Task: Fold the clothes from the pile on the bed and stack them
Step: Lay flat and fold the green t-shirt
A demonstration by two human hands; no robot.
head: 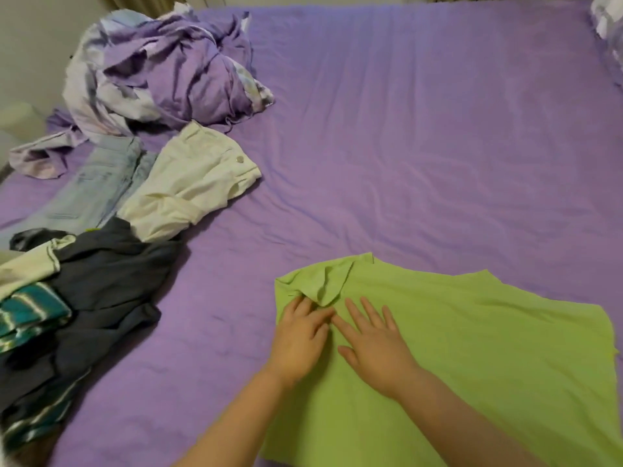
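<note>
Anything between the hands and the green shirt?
Nothing visible. The left hand and right hand both lie flat on the green shirt, by its turned-over corner. The unfolded pile lies apart, to the left.

A crumpled purple-and-white patterned duvet (pixel 161 69) lies heaped at the far left of a purple bedsheet (pixel 421 129), with a patterned pillow (pixel 608 25) at the far right corner.
</note>
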